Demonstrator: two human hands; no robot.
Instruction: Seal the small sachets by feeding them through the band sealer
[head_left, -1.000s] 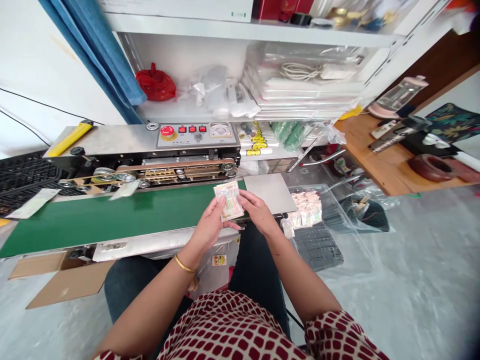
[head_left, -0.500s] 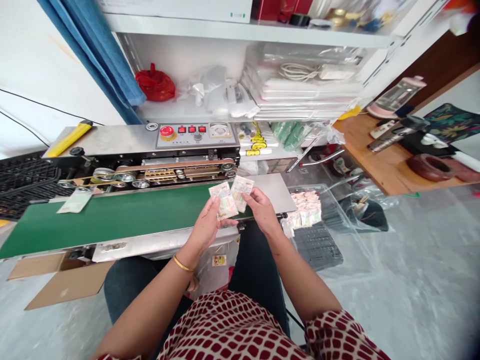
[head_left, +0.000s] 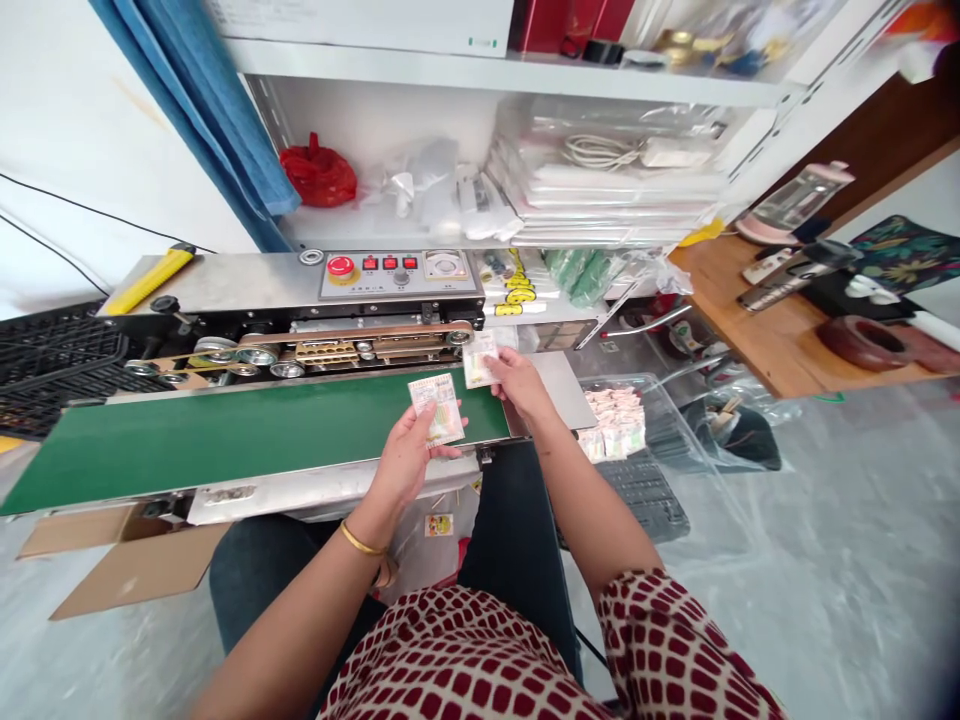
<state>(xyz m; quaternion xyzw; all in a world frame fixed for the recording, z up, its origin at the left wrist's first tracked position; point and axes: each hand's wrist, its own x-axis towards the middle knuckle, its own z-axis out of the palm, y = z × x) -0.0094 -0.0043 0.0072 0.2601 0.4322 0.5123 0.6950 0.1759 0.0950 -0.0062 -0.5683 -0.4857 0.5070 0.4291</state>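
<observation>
My left hand (head_left: 407,452) grips a small printed packet (head_left: 444,405) between thumb and fingers, over the near edge of the green conveyor belt (head_left: 225,430). In my right hand (head_left: 521,382) is another small packet (head_left: 478,358), pinched at its right side and held upright at the right end of the belts and rollers of the sealing machine (head_left: 397,277). The two packets are apart. A steel plate (head_left: 561,385) lies under and beside my right hand.
A clear bin (head_left: 705,490) holding many packets (head_left: 616,415) stands at the right, below the plate. A wooden table (head_left: 720,300) is further right. Behind the machine are shelves (head_left: 420,62) with bags. A yellow-handled tool (head_left: 154,280) lies on the machine's left.
My right hand has moved its packet up and away from the left one, toward the machine's rollers. The left hand's packet has shifted slightly left and down. The packet at the belt's left is gone from view.
</observation>
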